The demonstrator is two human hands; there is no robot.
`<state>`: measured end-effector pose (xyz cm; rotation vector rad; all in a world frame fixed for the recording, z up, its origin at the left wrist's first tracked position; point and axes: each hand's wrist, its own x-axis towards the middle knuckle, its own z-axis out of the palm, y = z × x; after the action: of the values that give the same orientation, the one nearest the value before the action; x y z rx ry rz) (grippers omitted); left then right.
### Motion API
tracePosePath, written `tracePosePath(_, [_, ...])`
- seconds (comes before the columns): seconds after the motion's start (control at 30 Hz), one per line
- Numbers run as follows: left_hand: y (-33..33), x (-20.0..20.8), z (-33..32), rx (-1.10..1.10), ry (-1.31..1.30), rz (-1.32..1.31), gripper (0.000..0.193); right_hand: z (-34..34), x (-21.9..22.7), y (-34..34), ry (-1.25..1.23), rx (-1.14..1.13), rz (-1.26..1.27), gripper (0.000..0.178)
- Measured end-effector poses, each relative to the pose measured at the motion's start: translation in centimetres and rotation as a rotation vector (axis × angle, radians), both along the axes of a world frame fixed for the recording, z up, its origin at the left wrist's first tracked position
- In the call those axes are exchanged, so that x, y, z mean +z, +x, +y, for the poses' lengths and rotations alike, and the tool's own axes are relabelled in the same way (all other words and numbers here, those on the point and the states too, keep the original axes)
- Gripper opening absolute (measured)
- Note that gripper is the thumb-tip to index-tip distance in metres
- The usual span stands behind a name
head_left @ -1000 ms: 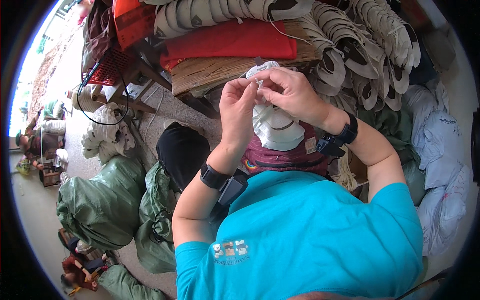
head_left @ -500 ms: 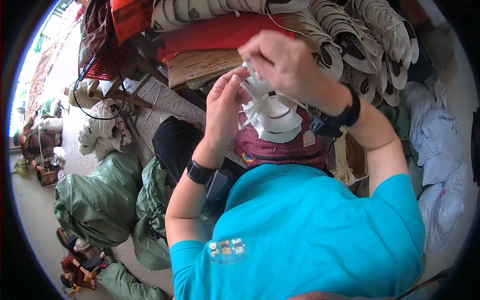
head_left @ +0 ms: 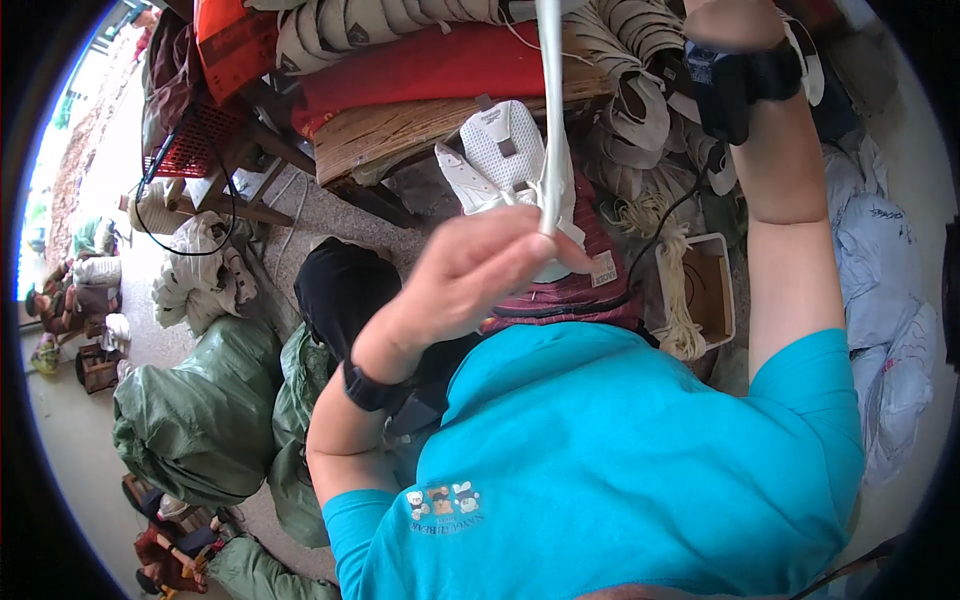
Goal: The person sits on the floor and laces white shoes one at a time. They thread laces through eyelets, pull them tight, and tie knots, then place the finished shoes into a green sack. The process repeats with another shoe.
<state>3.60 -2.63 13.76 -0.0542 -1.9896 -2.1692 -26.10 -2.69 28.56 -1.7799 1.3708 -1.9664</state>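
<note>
In the head view, curling the left hand [head_left: 470, 268] half open against a taut white shoelace [head_left: 552, 110]; cannot tell whether pinching. Cannot tell the hold of the right hand [head_left: 735, 22], mostly beyond the top. Bearing a white shoe upper [head_left: 490, 135] above maroon cloth [head_left: 610, 300], by the right half of the wooden desk's [head_left: 400, 140] near edge.

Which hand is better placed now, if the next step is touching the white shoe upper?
Left, I think. The left hand overlaps the near part of the white shoe upper in view, at the white lace. The right hand is farther, mostly cut off above.
</note>
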Motion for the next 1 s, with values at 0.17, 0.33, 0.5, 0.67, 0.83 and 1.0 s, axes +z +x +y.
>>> tracePosePath(0.17, [0.1,-0.2,-3.1,0.408,0.206,0.076,0.035,2.5,-9.8,0.4,0.445,-0.011,0.411,0.014])
tracePosePath(0.33, [0.2,-9.2,-3.5,0.752,0.095,-0.264,0.033,9.6,-18.1,5.4,0.824,0.24,0.515,0.015])
tracePosePath(0.5, [0.7,-13.1,-0.7,0.614,0.005,-0.294,0.027,12.1,-21.2,8.6,0.76,0.026,0.261,0.016])
tracePosePath(0.67, [0.2,-12.8,0.6,0.547,0.019,-0.253,0.017,12.1,-22.6,8.4,0.788,0.074,0.028,0.013])
tracePosePath(0.83, [1.3,-11.8,-0.5,0.52,0.137,-0.264,0.018,11.9,-21.1,7.5,0.984,0.224,-0.28,0.02])
tracePosePath(1.0, [2.8,-9.9,-1.0,0.372,0.217,-0.355,0.021,12.3,-21.8,6.3,0.959,0.303,-0.205,0.02])
